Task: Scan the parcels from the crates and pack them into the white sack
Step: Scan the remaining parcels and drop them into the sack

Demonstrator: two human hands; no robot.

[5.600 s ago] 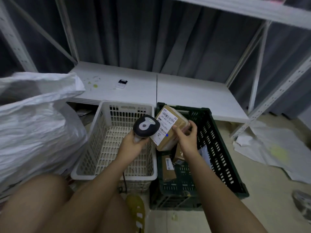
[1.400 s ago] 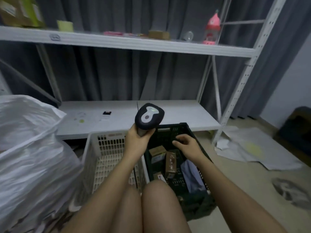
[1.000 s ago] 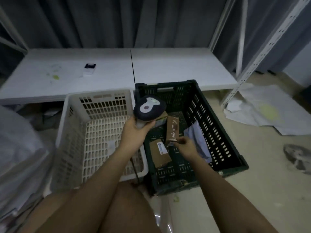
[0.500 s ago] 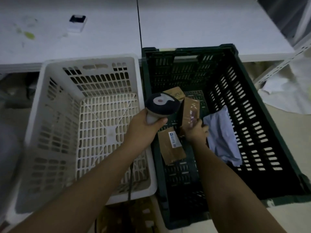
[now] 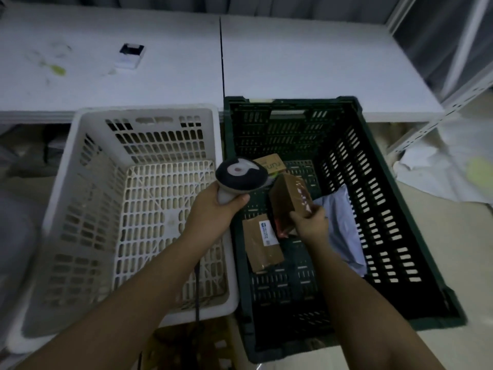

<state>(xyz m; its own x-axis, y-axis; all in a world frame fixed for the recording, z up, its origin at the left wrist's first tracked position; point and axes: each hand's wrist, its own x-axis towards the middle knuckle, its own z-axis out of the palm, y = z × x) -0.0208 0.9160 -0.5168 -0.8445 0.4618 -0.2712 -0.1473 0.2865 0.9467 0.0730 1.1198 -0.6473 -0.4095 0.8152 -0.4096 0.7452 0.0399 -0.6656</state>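
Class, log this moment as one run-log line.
left hand: grips scanner | right hand: holds brown parcel above green crate | white crate: no parcels seen

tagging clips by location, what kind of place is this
Likely a small parcel sorting or storage room: a handheld scanner, labelled cardboard parcels in a green crate beside a white crate, and metal racking.

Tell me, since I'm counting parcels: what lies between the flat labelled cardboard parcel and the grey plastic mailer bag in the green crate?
Head view: right hand gripping a brown cardboard box.

white crate (image 5: 80, 166) open, green crate (image 5: 400, 209) half-filled
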